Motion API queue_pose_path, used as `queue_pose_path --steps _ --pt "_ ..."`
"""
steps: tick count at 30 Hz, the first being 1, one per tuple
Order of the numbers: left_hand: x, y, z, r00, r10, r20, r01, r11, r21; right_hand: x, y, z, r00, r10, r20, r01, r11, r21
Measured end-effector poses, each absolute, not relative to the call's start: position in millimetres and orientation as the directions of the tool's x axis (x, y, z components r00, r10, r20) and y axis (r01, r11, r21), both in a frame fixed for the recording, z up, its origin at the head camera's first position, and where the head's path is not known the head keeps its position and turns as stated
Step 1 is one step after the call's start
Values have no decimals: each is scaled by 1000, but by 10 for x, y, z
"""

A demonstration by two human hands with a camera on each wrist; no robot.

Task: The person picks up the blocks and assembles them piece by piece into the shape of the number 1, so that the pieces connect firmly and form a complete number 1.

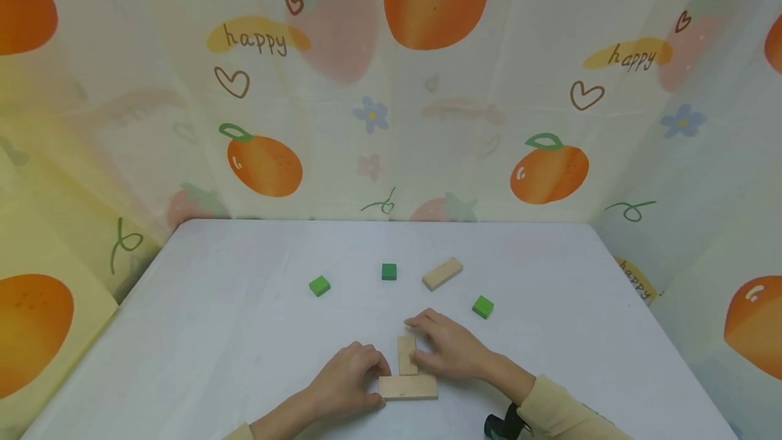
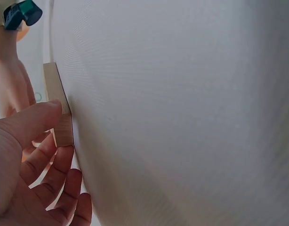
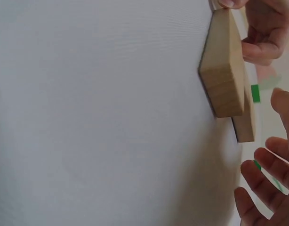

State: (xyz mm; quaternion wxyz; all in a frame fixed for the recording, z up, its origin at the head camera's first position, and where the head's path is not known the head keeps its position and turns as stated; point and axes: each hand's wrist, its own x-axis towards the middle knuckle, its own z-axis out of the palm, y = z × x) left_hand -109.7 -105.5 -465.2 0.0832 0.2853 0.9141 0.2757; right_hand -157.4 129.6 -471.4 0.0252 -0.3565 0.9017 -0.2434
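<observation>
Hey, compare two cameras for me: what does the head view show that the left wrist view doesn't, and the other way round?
Only the head view shows the three green blocks, the far wooden block and the "happy" lettering.
Only the left wrist view shows the palm side of the left hand.
Both show that hand gripping the near wooden block, plus the right hand and the white tabletop.

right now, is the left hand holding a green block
No, in the head view the left hand grips one end of the near wooden block, away from every green block.
</observation>
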Motion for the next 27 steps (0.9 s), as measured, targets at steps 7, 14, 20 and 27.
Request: queue_pose_path --steps 7,14,20,27 --pt "-1079 -1052 -4635 -828 560 -19 461 699 547 -1697 1267 -4656 -782 -568 258 -617 644 -453" --pt "-1063 -1065 -4625 -835 550 -16 463 719 519 -1894 1310 -4623 -801 -467 375 -596 687 -416" --pt "-1059 -1064 -4611 -837 546 -24 453 718 528 -2085 1382 -4609 -853 -345 393 -503 746 -436" --pt "-1080 -1024 -4607 -834 551 -25 456 715 530 -2225 1482 -4625 -933 -225 282 -338 818 -466"
